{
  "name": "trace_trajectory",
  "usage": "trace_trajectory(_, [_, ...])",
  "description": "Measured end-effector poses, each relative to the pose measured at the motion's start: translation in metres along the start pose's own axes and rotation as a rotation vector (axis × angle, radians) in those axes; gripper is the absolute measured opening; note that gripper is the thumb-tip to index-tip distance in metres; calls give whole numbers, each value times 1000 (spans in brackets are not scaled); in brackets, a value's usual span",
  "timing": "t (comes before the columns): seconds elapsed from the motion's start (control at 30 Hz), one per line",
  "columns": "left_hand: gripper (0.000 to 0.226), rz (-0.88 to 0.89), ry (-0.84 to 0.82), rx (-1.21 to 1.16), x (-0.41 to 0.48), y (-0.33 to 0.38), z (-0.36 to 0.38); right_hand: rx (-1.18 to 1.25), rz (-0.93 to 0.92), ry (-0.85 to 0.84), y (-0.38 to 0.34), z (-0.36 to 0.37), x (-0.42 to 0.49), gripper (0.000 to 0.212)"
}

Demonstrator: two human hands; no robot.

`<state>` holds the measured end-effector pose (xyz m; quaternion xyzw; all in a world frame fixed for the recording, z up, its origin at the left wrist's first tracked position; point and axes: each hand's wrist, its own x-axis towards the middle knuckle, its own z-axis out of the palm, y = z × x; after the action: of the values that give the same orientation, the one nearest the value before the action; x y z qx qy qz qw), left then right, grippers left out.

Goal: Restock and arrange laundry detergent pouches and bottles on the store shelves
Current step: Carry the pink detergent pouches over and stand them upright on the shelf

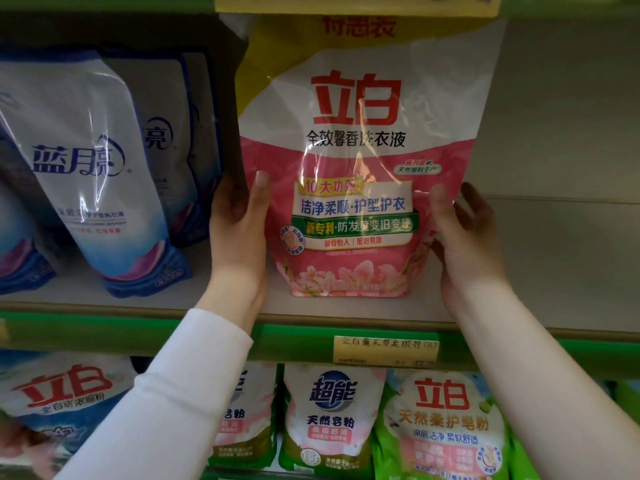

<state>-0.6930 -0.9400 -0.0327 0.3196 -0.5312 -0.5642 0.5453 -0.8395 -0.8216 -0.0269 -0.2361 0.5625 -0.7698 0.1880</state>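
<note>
A pale grey store shelf [540, 258] with a green front edge carries one pink pouch [356, 161], upright near that edge. The left hand [239, 233] and right hand [464, 237] grip its sides, thumbs on the front. At least three blue pouches [90, 168] lean at the shelf's left end; one yellow price label [386, 349] sits on the edge

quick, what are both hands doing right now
Left hand: holding the pink pouch by its left edge, thumb on the front.
Right hand: holding the same pouch by its right edge, thumb on the front.
</note>
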Motion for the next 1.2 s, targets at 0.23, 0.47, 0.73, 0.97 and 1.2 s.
trace_trajectory(0.23, [66, -43, 63, -73, -15, 11, -10, 44, -25, 421, -8, -14, -42, 93])
trace_trajectory(0.47, [72, -48, 7, -52, -64, 15, -47, -32, -75, 572, 16, -14, -121, 71])
trace_trajectory(0.73, [58, -71, -388, -34, -164, 2, -60, 26, 52, 780, 54, -39, -228, 57])
trace_trajectory(0.97, [51, -719, -672, 94, -304, -76, -48, 73, 242, 1031, 94, -106, -338, 55])
trace_trajectory(1.2, [45, -1078, -859, 318, -447, -116, -83, 110, 579, 1232, 147, -159, -492, 54])
